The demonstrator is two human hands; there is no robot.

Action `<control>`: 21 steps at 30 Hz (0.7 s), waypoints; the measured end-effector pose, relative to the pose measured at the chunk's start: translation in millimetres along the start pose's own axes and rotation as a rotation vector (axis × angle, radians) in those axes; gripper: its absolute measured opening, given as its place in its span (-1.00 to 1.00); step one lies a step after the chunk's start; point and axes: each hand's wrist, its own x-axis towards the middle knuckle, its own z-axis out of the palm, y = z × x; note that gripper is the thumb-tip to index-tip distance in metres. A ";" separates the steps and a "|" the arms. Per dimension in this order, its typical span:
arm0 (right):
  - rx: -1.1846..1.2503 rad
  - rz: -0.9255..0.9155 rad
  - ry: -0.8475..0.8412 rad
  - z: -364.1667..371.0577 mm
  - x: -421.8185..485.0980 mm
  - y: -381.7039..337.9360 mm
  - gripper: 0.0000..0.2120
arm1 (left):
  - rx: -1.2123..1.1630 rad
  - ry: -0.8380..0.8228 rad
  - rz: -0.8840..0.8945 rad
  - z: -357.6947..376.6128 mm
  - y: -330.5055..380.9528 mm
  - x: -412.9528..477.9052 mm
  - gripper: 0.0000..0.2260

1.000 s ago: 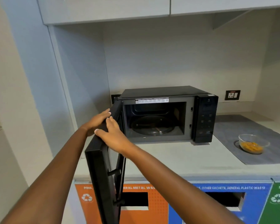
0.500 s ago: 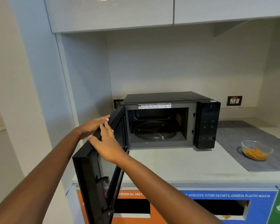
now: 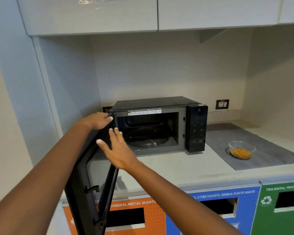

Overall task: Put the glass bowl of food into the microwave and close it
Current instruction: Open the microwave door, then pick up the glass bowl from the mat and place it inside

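**Black microwave standing open, glass bowl waiting on the mat**

Head view. Black microwave (image 3: 159, 122) sits on the pale counter (image 3: 176, 168) with its door (image 3: 92, 175) swung wide toward the viewer, exposing the dark cavity and the round glass turntable (image 3: 147, 137) on its floor. The left hand (image 3: 98, 120) rests on the door's top edge near the hinge, fingers curved loosely over it. The right hand (image 3: 119, 150) hovers in front of the opening with fingers spread and palm down; it grips nothing, and whether it brushes the door edge cannot be told. The glass bowl (image 3: 241, 149) stands well apart from both hands, to the right of the microwave's control panel (image 3: 198, 129), on a grey mat (image 3: 261, 150).

Appearance of the task's thing: the bowl is small, clear and smooth-walled, with an open rim and a low heap of orange-yellow food (image 3: 240, 152) in the bottom, well below the rim. The glass probably offers little friction to a one-handed pinch.

Risks from here, as judgement. The open door juts over the counter's front edge and sits between the person and the cavity, so a forearm could knock it during the reach. The bowl must pass in front of the control panel; clipping the frame could tilt it and spill food. Set off-centre on the turntable, it might foul the closing door.
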 end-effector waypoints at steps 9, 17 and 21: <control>-0.441 0.176 0.152 -70.9 -4.2 91.9 -0.31 | 0.224 0.147 -0.066 49.8 84.0 -23.3 -0.45; -0.579 0.369 0.174 -133.6 -28.2 184.6 -0.33 | 0.022 0.246 0.010 137.1 135.2 0.9 -0.45; -0.637 0.460 0.162 -167.0 -40.3 235.5 -0.33 | -0.032 0.256 0.055 182.5 182.1 17.5 -0.45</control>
